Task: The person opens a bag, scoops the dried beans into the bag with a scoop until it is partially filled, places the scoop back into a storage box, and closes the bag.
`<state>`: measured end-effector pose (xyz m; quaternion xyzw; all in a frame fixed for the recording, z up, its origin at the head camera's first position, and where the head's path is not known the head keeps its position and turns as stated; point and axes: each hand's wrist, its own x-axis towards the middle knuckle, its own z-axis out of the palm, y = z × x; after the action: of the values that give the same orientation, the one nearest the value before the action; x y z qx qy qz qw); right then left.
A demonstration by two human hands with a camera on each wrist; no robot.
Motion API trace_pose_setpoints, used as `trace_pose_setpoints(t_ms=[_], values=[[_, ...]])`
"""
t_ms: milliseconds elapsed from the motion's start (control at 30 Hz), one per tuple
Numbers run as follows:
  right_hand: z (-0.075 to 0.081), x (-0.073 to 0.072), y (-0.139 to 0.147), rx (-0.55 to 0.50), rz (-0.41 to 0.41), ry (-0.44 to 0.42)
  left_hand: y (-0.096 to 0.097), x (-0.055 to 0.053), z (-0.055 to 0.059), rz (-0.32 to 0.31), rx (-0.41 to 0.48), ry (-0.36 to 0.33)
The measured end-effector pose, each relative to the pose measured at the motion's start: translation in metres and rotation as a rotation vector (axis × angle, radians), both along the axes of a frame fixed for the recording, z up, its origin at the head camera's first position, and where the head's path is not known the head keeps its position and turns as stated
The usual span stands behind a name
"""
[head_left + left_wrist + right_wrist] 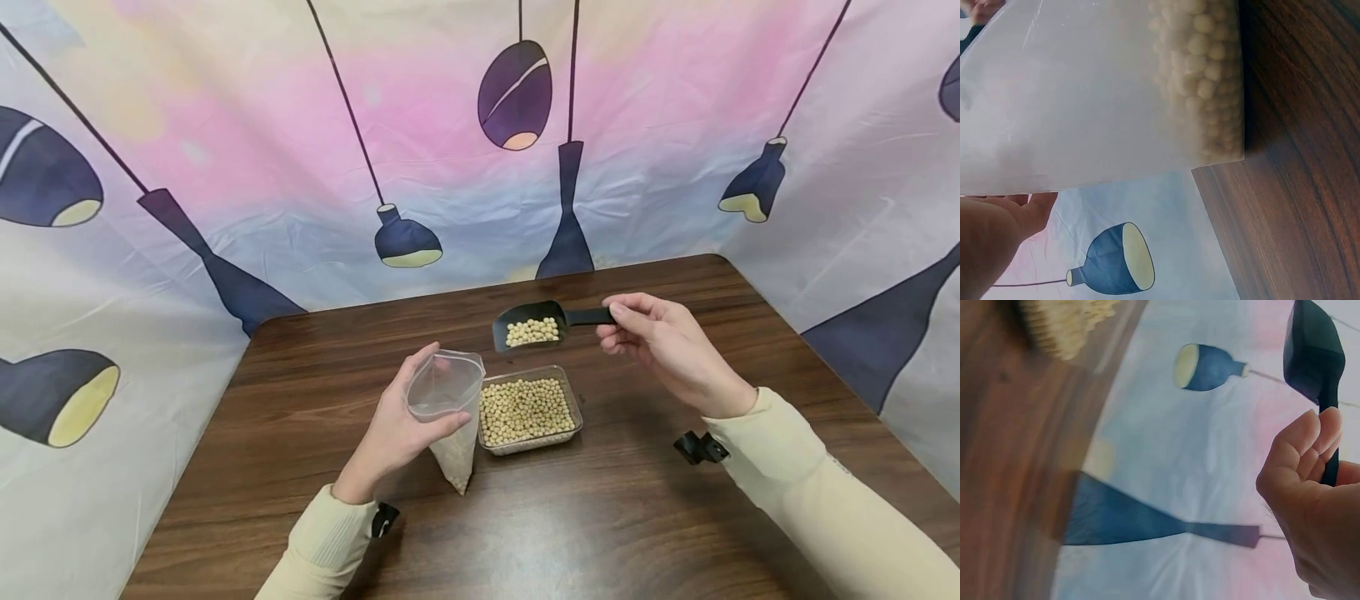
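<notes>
A clear plastic pouch (455, 442) stands on the table, its mouth spread wide. Around its upper rim my left hand (401, 429) holds it, thumb across the near side and fingers behind. Pale round beans (1207, 81) fill the bottom of the pouch in the left wrist view. My right hand (663, 342) grips the handle of a black scoop (517, 315), which carries a heap of yellowish beans (532, 332) above the table. Beneath the scoop sits a clear rectangular tub (531, 447) with many more such beans, just right of the pouch.
The dark wooden table (570, 517) ends at a back edge against a hanging cloth (465, 183) printed with lamps. Another cloth side (885, 275) rises along the table's right. Black straps with small mounts sit at both cuffs (765, 433).
</notes>
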<state>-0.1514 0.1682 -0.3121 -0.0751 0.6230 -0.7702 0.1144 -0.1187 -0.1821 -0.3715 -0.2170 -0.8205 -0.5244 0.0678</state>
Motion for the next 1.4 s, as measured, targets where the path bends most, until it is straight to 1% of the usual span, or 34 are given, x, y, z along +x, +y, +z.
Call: trace_pose_setpoints(t_ms=[167,267,367,500,667,833,900,967,1033,1100,1167,1200,1233,1267,1300,1333,1400], values=[[0.014,0.001,-0.015,-0.008,0.012,0.047,0.003,0.0,0.001,0.001,-0.006,-0.033],[0.02,0.003,-0.024,0.0,0.014,0.073,0.004,0.001,0.0,-0.001,-0.007,-0.032],[0.024,0.005,-0.031,0.025,0.011,0.123,0.003,0.002,-0.001,0.006,-0.009,-0.017],[0.03,0.007,-0.037,0.096,-0.003,0.221,0.003,0.003,-0.001,0.008,-0.013,-0.009],[0.037,0.008,-0.044,0.199,-0.032,0.325,0.003,0.001,0.002,0.003,-0.014,0.001],[0.041,0.011,-0.05,0.278,-0.049,0.418,0.004,0.001,0.006,0.018,-0.015,-0.02],[0.041,0.013,-0.052,0.311,-0.061,0.474,0.005,0.002,0.008,0.02,-0.013,-0.034],[0.04,0.017,-0.054,0.354,-0.082,0.558,0.006,0.003,0.01,0.019,-0.011,-0.046],[0.04,0.02,-0.055,0.431,-0.132,0.702,0.006,0.004,0.012,0.019,-0.009,-0.05],[0.04,0.024,-0.054,0.519,-0.209,0.881,0.006,0.004,0.012,0.023,-0.01,-0.052],[0.039,0.026,-0.052,0.603,-0.311,1.043,0.004,0.004,0.01,0.029,-0.015,-0.043],[0.038,0.027,-0.05,0.64,-0.358,1.097,0.004,0.003,0.008,0.031,-0.014,-0.038],[0.037,0.027,-0.048,0.668,-0.39,1.13,0.003,0.002,0.006,0.032,-0.016,-0.033],[0.035,0.027,-0.046,0.699,-0.406,1.133,0.002,0.002,0.005,0.033,-0.016,-0.027],[0.031,0.027,-0.044,0.731,-0.409,1.114,0.001,0.001,0.003,0.032,-0.017,-0.02],[0.027,0.027,-0.042,0.763,-0.401,1.079,0.001,0.001,0.002,0.03,-0.014,-0.015],[0.016,0.025,-0.04,0.836,-0.351,0.974,-0.001,0.001,0.0,0.028,-0.007,-0.013]])
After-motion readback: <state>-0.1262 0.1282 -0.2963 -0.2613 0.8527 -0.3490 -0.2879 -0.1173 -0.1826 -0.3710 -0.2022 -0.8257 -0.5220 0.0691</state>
